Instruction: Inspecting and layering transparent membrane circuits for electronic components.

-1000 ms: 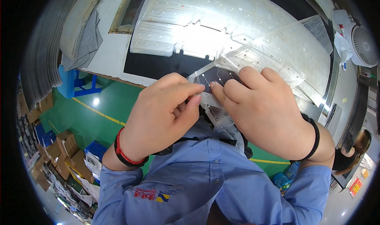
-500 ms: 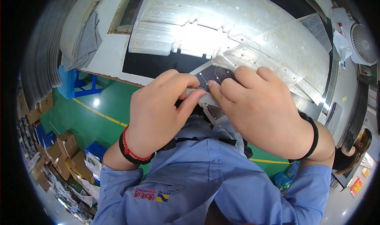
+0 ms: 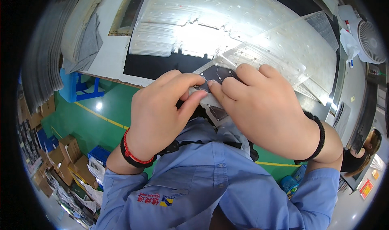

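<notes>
A clear flexible film with printed circuit lines and dots stretches between my hands at the table's front edge. My left hand is closed, thumb and forefinger pinching the film's near edge. Close beside those fingertips, one fingertip of my right hand presses on the film. The other right fingers are curled, and what lies under them is hidden. Beyond my hands, a stack of clear films with notched edges lies on a black surface, shining under bright glare.
A white fan stands at the far right of the table. Grey cloths lie at the left, above a blue stool. Cardboard boxes sit on the green floor. Another person is at the right.
Both hands have shifted slightly left with the film. My right fingertip has moved closer to my left fingertips, and the film's printed part has slid a little left.
</notes>
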A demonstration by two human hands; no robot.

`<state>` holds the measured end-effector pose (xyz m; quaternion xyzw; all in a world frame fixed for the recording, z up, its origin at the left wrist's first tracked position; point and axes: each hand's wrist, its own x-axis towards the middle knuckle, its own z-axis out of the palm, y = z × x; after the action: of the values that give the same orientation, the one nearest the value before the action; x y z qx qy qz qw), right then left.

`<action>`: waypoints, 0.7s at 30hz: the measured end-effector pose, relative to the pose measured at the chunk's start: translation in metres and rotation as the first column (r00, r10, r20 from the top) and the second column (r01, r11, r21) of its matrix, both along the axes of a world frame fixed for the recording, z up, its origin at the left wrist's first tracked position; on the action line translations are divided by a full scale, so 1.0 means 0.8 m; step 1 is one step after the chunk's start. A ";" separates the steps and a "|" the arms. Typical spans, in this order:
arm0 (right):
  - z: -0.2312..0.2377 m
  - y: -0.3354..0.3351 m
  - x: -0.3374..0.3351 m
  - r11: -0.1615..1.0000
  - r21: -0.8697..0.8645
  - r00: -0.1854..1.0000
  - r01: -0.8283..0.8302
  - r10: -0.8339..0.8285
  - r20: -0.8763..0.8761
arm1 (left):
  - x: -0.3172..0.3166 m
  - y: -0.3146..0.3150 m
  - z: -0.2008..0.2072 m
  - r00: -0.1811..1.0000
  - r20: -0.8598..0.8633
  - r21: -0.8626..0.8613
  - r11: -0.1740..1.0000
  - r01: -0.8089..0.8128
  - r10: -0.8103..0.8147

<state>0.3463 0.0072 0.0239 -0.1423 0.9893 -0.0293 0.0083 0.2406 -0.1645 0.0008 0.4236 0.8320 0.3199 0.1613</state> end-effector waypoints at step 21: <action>0.005 0.000 0.002 1.000 0.019 1.000 0.010 -0.010 0.022 | -0.001 0.000 0.000 1.000 0.023 0.007 1.000 -0.009 0.009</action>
<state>0.3481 0.0075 0.0282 -0.1370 0.9901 -0.0217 0.0206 0.2401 -0.1641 0.0005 0.4166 0.8309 0.3285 0.1678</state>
